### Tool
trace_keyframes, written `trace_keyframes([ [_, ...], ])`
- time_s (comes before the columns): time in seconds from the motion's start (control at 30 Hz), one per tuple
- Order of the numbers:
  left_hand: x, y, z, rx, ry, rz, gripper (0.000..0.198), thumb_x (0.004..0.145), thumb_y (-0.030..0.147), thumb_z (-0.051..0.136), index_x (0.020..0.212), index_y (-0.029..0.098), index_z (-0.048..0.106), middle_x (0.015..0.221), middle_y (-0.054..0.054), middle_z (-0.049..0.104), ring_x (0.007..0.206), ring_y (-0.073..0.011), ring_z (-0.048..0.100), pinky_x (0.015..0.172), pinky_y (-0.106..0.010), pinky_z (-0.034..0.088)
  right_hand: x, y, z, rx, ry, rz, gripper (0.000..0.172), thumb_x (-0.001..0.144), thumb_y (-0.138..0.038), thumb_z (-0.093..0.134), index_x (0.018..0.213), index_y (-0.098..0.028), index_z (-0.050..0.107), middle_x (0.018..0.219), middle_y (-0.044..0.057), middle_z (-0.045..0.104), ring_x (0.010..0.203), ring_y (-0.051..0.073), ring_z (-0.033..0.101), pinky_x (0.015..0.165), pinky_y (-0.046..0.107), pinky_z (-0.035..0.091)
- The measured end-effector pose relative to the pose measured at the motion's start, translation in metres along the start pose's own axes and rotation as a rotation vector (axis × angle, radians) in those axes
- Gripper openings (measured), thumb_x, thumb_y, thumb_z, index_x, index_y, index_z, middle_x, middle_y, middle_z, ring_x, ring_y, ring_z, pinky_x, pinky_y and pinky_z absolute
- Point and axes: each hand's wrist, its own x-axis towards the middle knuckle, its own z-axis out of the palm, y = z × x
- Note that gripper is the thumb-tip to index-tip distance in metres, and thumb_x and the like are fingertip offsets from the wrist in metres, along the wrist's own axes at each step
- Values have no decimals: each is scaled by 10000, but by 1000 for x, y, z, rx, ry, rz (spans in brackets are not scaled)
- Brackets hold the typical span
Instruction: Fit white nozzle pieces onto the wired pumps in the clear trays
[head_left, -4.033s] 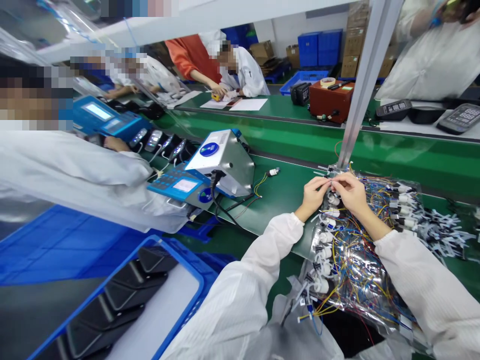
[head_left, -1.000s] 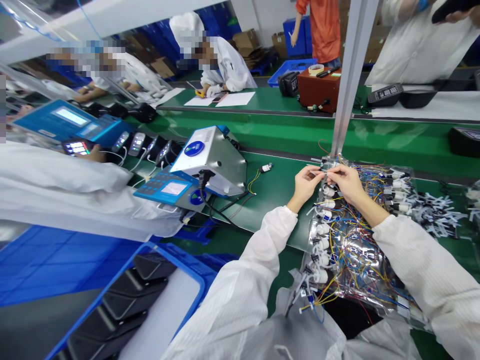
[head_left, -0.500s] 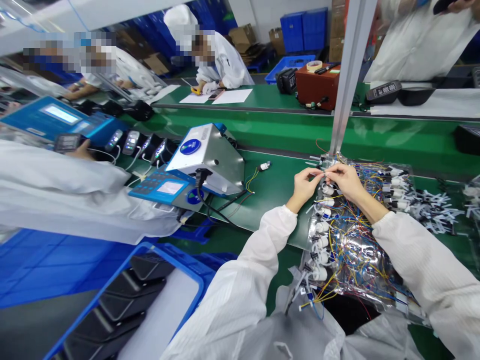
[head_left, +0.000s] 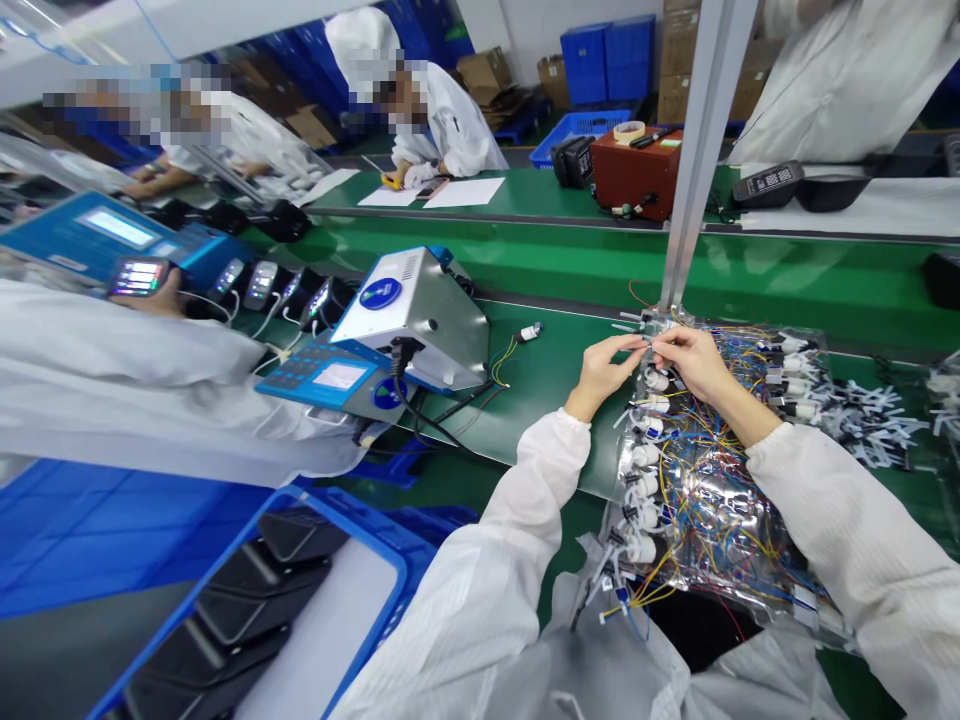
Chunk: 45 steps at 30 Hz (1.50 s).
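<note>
My left hand [head_left: 606, 372] and my right hand [head_left: 691, 362] meet at the far left corner of a clear plastic sheet [head_left: 724, 490]. Both are closed in a pinch, fingertips almost touching. What lies between them is too small to make out. Under and around them are small white cylindrical parts [head_left: 643, 456] with white tube ends, lined up along the sheet's left edge. Thin yellow, blue and red wires [head_left: 694, 440] run across the sheet in a tangle. One more white part [head_left: 530, 332] with yellow wires lies apart on the green bench, left of my hands.
A metal post [head_left: 694, 170] rises just beyond my hands. To the left stands a silver and blue tester [head_left: 420, 320] with cables. A pile of black and white tubed pieces [head_left: 862, 420] lies at right. A blue crate [head_left: 409, 570] holds black units. Co-workers in white sit around.
My hands stay at the same spot, with the left hand shifted very slightly left. At far left, the black device in a co-worker's hand now shows a lit display.
</note>
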Motion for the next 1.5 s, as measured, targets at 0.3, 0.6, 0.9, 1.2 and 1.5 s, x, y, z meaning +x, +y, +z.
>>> trace_keyframes([
  [0.3,-4,1,5,79,-16,75,130,909,362,770,993,269,806,968,-58,795,935,-213,735,930,-396,587,0,0,0,25,-4,11,326,626,-415,926,783,-192,748,639,8,688,561,145,622,592,301,536],
  [0.6,-14,-2,21,20,99,52,108,918,357,749,904,249,743,971,-51,790,946,-208,754,937,-402,599,-2,-3,1,62,-25,-4,299,640,-383,923,779,-185,747,646,13,692,558,138,619,574,284,513],
  [0.9,-11,-2,25,-137,152,-115,311,854,426,827,1017,214,667,938,-52,765,912,-196,762,878,-355,597,-3,-7,3,9,-35,-27,347,662,-444,914,805,-192,723,672,17,699,600,147,630,610,292,528],
  [1.2,-3,0,14,-102,272,-7,296,941,426,724,1082,225,559,1124,-51,570,810,-109,641,751,-268,519,10,-46,-9,-685,-7,-211,183,779,-321,785,899,-182,780,804,56,758,732,200,687,698,310,527],
  [1.5,6,7,-8,151,-457,58,224,879,395,787,934,180,763,829,-36,667,767,-160,596,743,-300,455,-7,-65,-37,-1177,-34,-196,158,848,-220,726,976,-176,807,928,54,790,762,176,681,775,289,503],
])
